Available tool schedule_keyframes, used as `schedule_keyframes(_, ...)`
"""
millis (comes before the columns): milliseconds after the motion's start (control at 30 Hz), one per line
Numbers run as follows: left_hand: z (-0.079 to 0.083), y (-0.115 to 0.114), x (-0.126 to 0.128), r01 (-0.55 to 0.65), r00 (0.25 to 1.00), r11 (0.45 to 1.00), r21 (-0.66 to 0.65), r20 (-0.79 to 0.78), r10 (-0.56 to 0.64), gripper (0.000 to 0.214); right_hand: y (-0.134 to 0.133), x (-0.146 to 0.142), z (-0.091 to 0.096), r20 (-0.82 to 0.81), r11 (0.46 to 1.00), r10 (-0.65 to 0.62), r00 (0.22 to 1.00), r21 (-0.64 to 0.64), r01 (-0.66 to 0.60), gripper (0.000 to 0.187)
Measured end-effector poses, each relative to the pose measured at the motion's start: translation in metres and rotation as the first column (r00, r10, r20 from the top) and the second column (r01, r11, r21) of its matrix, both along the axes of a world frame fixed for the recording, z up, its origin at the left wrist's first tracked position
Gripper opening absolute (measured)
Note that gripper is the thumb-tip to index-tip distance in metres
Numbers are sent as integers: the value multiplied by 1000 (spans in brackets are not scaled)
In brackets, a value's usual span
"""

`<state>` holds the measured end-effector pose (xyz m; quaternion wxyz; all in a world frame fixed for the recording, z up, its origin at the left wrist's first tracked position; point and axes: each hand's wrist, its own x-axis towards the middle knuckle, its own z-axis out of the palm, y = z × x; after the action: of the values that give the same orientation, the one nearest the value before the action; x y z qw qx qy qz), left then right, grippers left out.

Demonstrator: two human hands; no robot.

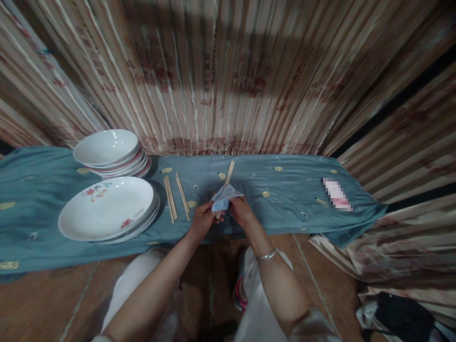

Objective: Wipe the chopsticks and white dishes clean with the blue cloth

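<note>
Over the front half of the table, my left hand point(204, 219) is closed around the lower part of a pair of wooden chopsticks point(230, 172). The chopsticks tilt up and slightly right, away from me. A small light-blue cloth point(225, 195) is draped around their middle. My right hand point(241, 210) pinches the right side of that cloth; its fingertips are partly hidden. To the left, more wooden chopsticks lie on the tablecloth: one group point(170, 199) and, beside it, a thinner pair point(183, 195).
A stack of white oval plates point(107, 209) with red flower prints stands at the left front. Behind it rises a stack of white bowls point(107, 146). A blurred pink-and-white item point(337, 194) lies at the right on the teal tablecloth point(285, 204). Pleated curtains point(221, 85) hang behind the table.
</note>
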<state>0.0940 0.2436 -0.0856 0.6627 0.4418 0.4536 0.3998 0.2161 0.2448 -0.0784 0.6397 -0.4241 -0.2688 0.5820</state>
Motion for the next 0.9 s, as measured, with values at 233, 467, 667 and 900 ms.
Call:
schedule_keyframes(233,5,-6,0,80,996,995,-59,35,-78,36,4,8,6,-28,998,-61,998,8,61,8)
schedule_keyframes(467,4,-16,0,219,976,972,-85,20,-218,39,12,30,5,-39,979,-203,978,22,204,5)
schedule_keyframes(667,2,-16,-1,244,969,968,-61,-13,-246,42,13,38,5,-30,979,-202,979,35,203,7)
schedule_keyframes(900,0,9,-10,-192,979,955,227,-24,203,40,6,31,11,-43,997,-29,999,65,32,9)
